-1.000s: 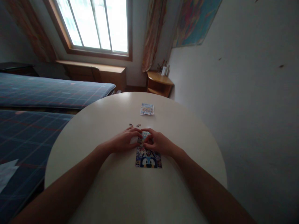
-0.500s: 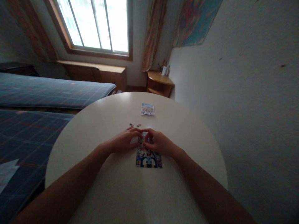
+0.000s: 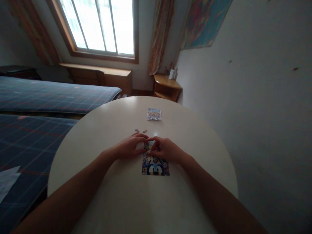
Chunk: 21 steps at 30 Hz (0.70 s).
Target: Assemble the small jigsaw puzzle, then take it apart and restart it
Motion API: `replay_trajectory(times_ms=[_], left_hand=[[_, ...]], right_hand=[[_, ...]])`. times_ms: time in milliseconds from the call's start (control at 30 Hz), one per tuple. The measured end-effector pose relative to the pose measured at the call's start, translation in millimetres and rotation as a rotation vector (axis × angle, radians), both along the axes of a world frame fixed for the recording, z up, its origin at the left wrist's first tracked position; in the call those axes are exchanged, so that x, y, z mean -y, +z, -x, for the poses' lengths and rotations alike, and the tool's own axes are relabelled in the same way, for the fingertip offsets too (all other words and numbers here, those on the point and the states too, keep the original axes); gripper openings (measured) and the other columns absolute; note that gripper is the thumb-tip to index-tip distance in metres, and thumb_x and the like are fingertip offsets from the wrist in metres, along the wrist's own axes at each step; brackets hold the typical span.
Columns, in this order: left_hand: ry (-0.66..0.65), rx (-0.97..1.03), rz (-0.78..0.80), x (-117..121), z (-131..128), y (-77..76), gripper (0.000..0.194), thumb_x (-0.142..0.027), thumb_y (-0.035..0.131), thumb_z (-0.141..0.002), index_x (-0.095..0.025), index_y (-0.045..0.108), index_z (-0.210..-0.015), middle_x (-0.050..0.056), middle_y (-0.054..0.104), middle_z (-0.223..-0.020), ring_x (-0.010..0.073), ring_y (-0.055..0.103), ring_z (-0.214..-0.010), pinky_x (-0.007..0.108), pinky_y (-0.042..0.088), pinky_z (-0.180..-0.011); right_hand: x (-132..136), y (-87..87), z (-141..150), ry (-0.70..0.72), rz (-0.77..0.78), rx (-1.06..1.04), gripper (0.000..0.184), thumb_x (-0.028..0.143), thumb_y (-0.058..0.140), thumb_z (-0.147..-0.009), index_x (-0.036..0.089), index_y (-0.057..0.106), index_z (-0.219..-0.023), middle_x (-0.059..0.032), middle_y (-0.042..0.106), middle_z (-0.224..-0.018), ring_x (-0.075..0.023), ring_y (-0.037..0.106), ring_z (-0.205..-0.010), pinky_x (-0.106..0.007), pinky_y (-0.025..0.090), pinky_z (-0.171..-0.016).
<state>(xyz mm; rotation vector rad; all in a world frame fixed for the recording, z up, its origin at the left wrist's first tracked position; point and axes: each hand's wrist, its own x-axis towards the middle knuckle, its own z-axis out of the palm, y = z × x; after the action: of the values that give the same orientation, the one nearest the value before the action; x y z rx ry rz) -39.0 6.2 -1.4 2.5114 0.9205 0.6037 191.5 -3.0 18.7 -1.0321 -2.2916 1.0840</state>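
Note:
A small colourful jigsaw puzzle (image 3: 156,169) with a blue cartoon dog's face lies flat on the round table. My left hand (image 3: 131,145) rests along its upper left edge, fingers stretched out and thumb apart. Over the puzzle's upper right part is my right hand (image 3: 165,149), its index finger reaching left to the top edge near the left fingertips. The right thumb touches the picture and stands apart from that finger. Just beyond the left fingers lie loose puzzle pieces (image 3: 145,131). Part of the puzzle's upper half is hidden by the hands.
A printed packet (image 3: 154,114) lies farther back on the white table (image 3: 114,195). Two plaid mattresses (image 3: 31,139) are at the left, with white paper (image 3: 8,182) on the nearer one. The wall (image 3: 255,130) runs close along the right. A corner shelf (image 3: 168,82) stands behind.
My right index finger has come down slightly toward the puzzle's top edge. The left hand, the loose pieces and the packet have stayed in place.

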Motion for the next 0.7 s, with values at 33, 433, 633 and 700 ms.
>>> replay_trajectory(times_ms=[33,433,633,700], left_hand=[[0.009,0.009,-0.006,-1.1,1.2,-0.8,0.031,-0.028,0.065,-0.085,-0.025,0.063,-0.115,0.007,0.059,-0.129,0.0248,0.052,-0.123,0.045,0.039,-0.107],[0.457,-0.025,-0.157,-25.1,15.6,-15.1,0.034,-0.034,0.058,-0.088,-0.019,0.063,-0.118,0.009,0.065,-0.12,0.0272,0.056,-0.113,0.043,0.043,-0.102],[0.465,-0.054,-0.147,-24.7,8.2,-13.2,0.016,-0.029,0.056,-0.088,-0.021,0.07,-0.091,0.007,0.067,-0.102,0.0255,0.057,-0.102,0.041,0.046,-0.095],[0.465,-0.056,-0.132,-25.0,7.3,-12.4,0.015,-0.027,0.056,-0.088,-0.02,0.07,-0.088,0.007,0.067,-0.1,0.0255,0.057,-0.101,0.041,0.044,-0.096]], right_hand=[[0.3,0.7,0.3,-0.003,-0.015,0.012,0.051,0.026,0.076,-0.077,0.021,0.059,-0.125,0.0001,0.071,-0.079,-0.0134,0.065,-0.068,-0.024,0.048,-0.066],[1.1,2.8,4.1,-0.078,-0.231,0.085,0.047,0.023,0.072,-0.079,0.019,0.06,-0.124,-0.0002,0.067,-0.084,-0.0117,0.058,-0.069,-0.025,0.043,-0.069],[-8.4,1.1,-6.0,-0.199,-0.288,0.074,0.037,0.026,0.067,-0.084,0.019,0.062,-0.12,0.0001,0.067,-0.081,-0.0111,0.056,-0.066,-0.025,0.042,-0.068],[-10.2,1.0,-8.5,-0.212,-0.284,0.075,0.036,0.027,0.066,-0.085,0.019,0.062,-0.119,-0.0001,0.068,-0.08,-0.0112,0.056,-0.065,-0.026,0.042,-0.068]])
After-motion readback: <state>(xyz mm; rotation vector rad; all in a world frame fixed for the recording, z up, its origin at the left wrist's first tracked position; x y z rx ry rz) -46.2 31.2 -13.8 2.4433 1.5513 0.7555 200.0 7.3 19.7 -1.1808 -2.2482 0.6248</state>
